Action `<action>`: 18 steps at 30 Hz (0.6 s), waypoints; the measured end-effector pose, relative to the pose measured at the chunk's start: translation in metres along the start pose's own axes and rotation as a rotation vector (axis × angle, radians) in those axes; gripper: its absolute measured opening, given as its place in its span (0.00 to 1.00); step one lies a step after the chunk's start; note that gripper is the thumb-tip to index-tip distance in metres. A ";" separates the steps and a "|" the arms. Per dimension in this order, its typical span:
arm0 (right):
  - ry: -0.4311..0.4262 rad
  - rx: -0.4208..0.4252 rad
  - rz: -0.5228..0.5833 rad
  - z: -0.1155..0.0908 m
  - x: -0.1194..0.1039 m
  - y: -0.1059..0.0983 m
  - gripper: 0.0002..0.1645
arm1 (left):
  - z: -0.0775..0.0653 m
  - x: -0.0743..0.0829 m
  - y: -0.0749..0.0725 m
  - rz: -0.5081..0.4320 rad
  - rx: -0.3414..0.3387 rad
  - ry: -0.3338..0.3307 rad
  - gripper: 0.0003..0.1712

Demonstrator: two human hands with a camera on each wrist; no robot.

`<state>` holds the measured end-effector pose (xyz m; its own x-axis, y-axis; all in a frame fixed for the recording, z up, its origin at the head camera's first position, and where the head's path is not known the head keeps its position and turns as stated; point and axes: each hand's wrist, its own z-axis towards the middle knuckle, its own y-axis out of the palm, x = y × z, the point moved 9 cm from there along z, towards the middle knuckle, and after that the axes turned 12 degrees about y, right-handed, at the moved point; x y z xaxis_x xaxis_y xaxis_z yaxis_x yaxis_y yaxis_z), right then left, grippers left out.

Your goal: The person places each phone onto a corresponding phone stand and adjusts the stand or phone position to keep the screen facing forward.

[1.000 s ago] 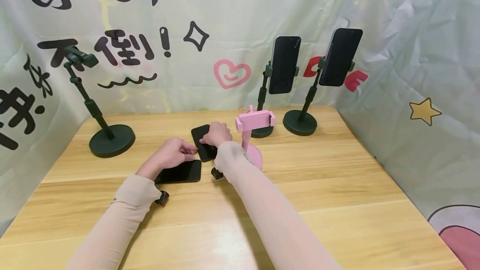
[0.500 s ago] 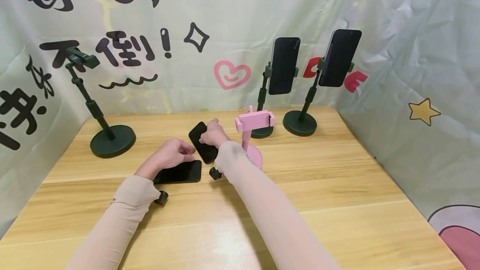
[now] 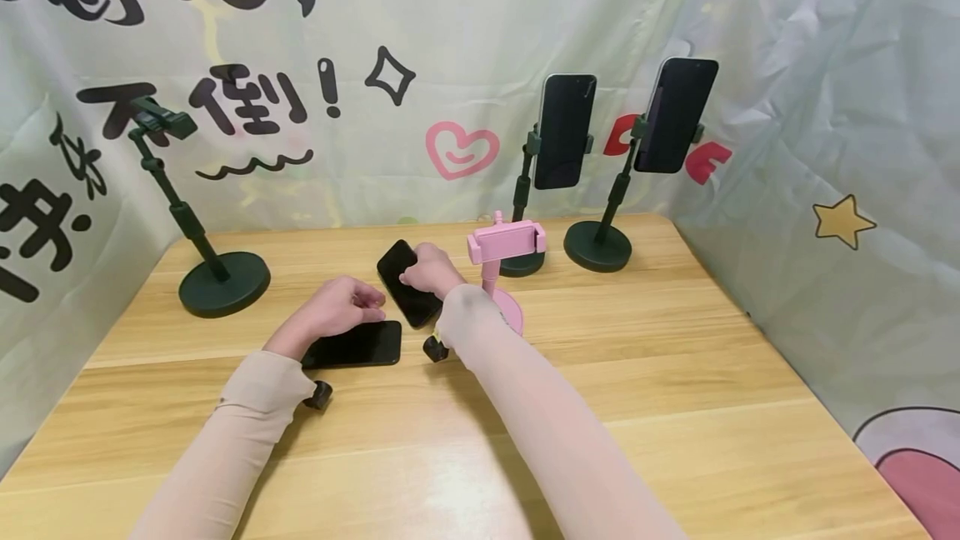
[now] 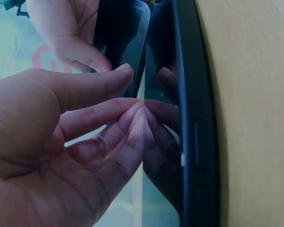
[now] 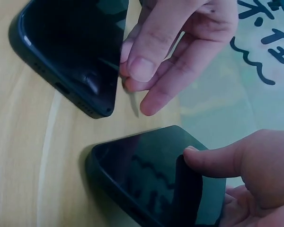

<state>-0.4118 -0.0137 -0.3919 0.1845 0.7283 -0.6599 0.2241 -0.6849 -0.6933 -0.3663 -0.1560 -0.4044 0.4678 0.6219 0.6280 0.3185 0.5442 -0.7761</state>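
In the head view, my right hand (image 3: 432,269) holds a black smartphone (image 3: 405,286) by its right side, thumb on the screen and fingers curled at the edge. That phone lies slanted at the middle of the wooden table. A second black smartphone (image 3: 363,344) lies sideways, nearer me. Over its far long edge is my left hand (image 3: 337,307), its fingers loosely bent. In the left wrist view those fingertips (image 4: 139,111) meet their reflection at the phone's glossy face, while the thumb stays raised. The right wrist view shows the right thumb (image 5: 199,161) flat on the held phone's screen.
A pink phone stand (image 3: 506,244) stands just right of my right hand. Behind it, two dark green stands hold upright phones (image 3: 565,132) (image 3: 675,115). Another green stand (image 3: 223,282), its clamp holding no phone, stands at the back left. A printed cloth backdrop (image 3: 360,7) hangs behind the table.
The phone in my right hand has turned, its far end swinging left and away from me. My left hand has drawn slightly left along the nearer phone.
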 end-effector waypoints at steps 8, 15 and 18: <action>-0.029 -0.019 0.028 -0.010 -0.010 -0.006 0.26 | -0.001 -0.004 -0.001 -0.028 0.010 0.014 0.17; -0.067 -0.023 0.030 -0.015 -0.018 -0.009 0.32 | -0.002 -0.005 -0.003 -0.024 -0.002 0.021 0.20; -0.089 -0.014 0.025 -0.019 -0.022 -0.011 0.34 | -0.002 -0.007 -0.004 -0.029 -0.013 0.015 0.21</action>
<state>-0.3999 -0.0219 -0.3639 0.1048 0.7059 -0.7005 0.2341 -0.7021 -0.6724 -0.3692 -0.1633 -0.4059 0.4701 0.5976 0.6495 0.3427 0.5545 -0.7583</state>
